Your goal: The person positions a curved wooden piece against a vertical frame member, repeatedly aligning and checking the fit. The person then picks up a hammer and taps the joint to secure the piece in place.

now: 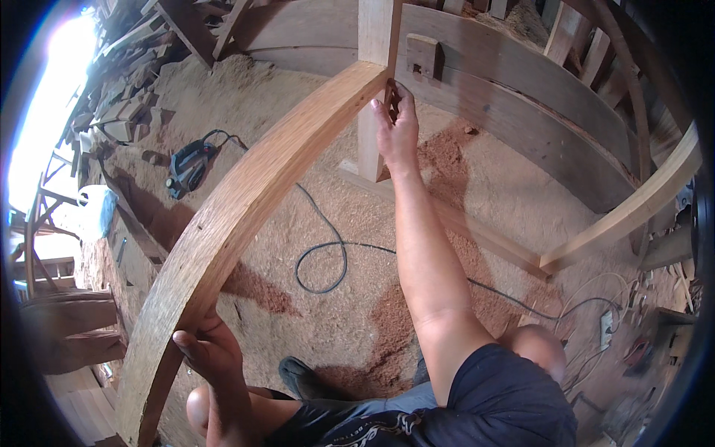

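Note:
A long curved wooden beam (238,197) runs from the lower left up to an upright wooden post (378,33), where its far end meets the post. My left hand (214,350) grips the beam's near part from below, the thumb on its side and the other fingers hidden behind the wood. At the far end my right hand (397,130) is closed by the joint, with its thumb near the beam's underside and its fingers curled at the corner. Shadow partly hides exactly where those fingers touch. Below, the post stands on a low wooden rail (477,235).
A power tool (190,164) lies on the sawdust-covered ground, left of the post. A dark cable (342,257) loops across the ground. Behind the post stand wide curved planks (491,93). Another curved timber (633,208) rises at the right, and wood scraps (123,115) pile up at the left.

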